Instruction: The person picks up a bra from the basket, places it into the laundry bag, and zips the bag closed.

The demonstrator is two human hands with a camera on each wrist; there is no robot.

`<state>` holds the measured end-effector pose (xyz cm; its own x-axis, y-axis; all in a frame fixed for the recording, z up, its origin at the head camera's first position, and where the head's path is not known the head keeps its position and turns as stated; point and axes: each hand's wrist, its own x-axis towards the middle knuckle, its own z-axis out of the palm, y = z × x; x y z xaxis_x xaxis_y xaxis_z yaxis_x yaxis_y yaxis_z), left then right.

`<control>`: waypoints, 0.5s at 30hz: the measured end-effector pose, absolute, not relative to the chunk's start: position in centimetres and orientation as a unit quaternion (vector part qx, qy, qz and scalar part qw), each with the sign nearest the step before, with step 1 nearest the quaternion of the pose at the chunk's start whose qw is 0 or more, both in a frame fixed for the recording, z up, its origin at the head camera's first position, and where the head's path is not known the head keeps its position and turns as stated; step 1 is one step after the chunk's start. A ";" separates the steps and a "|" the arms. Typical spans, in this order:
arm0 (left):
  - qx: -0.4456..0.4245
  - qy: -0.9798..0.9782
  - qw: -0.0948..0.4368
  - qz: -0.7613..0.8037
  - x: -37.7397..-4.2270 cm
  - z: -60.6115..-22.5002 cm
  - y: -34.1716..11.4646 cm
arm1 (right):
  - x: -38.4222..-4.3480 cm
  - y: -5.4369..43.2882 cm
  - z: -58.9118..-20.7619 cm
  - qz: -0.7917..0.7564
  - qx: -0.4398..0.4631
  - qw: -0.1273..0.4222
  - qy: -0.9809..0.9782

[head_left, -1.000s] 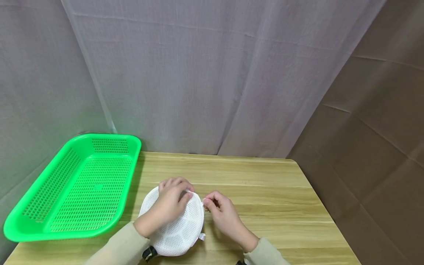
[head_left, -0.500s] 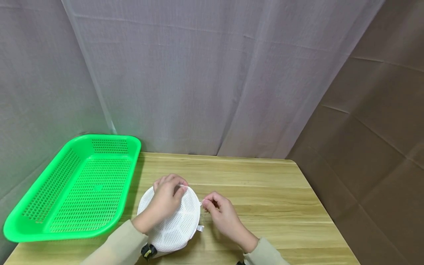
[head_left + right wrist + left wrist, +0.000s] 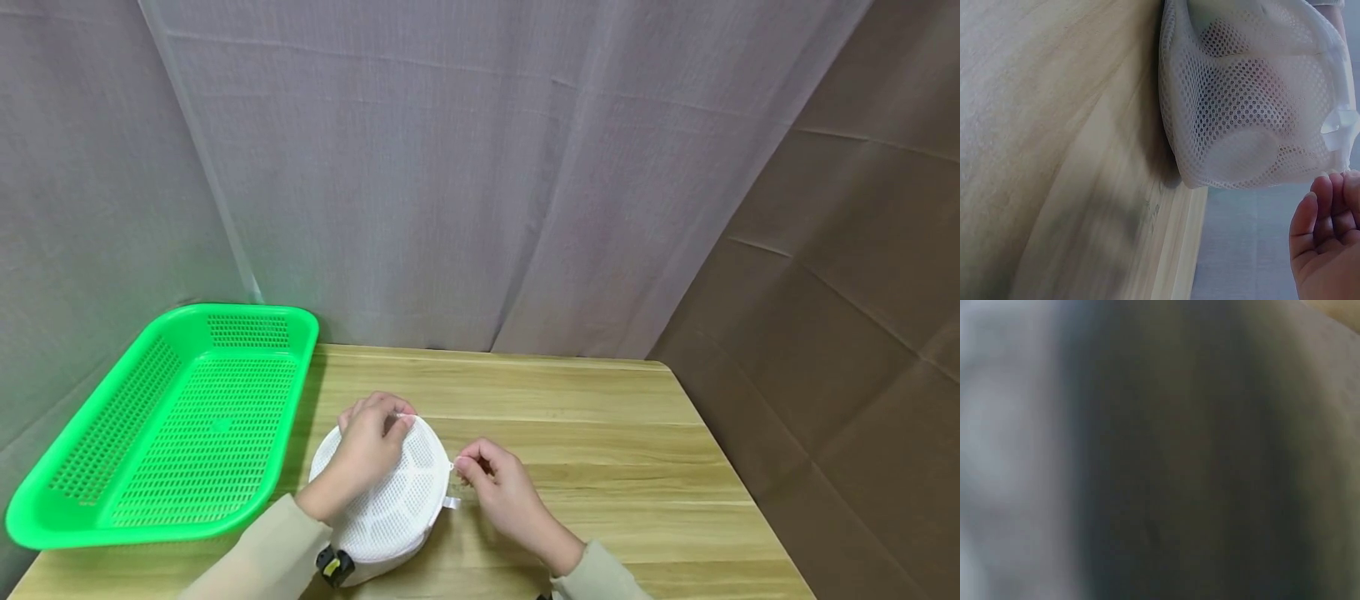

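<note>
A round white mesh laundry bag [image 3: 401, 504] stands at the front of the wooden table. My left hand [image 3: 367, 442] lies over its top, thumb and fingers pinching the far rim. At the right side of that rim, the thumb and fingertips of my right hand [image 3: 501, 487] pinch a small zipper pull [image 3: 452, 465]. A white fabric tag [image 3: 451, 502] sticks out of the bag nearby. In the right wrist view, the mesh side of the bag [image 3: 1241, 94] bulges beside the curled fingers [image 3: 1329, 215]. The left wrist view is blurred and dark.
A green perforated plastic basket [image 3: 217, 425] stands at the table's left. Grey cloth [image 3: 412, 183] hangs behind the wooden table [image 3: 585, 417], and brown cloth [image 3: 840, 333] borders it at the right.
My left hand has shifted left and slightly away, drawing the bag's rim along and tilting the bag so its side shows. The tag has turned farther up the rim. My right hand has barely moved.
</note>
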<state>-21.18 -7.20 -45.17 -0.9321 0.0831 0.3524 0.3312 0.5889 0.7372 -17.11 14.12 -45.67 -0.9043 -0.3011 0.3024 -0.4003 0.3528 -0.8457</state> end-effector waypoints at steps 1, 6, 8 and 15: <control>-0.115 -0.880 0.140 -0.440 -21.2 -45.2 -7.2 | -17.3 14.2 -46.2 0.527 0.214 0.047 -0.821; -0.101 -0.880 0.122 -0.448 -21.5 -45.4 -7.6 | -17.8 14.4 -47.4 0.524 0.220 0.050 -0.821; -0.100 -0.882 0.119 -0.444 -21.5 -45.2 -7.7 | -17.8 14.3 -47.4 0.526 0.218 0.050 -0.820; -0.186 -0.900 0.136 -0.369 -19.6 -41.7 -6.9 | -17.4 14.1 -46.1 0.523 0.207 0.076 -0.823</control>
<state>-19.63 -6.88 -41.74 -0.8942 0.2340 0.3817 0.4346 0.6585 0.6144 -17.39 14.09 -46.11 -0.9031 -0.2615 0.3407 -0.4196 0.3674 -0.8301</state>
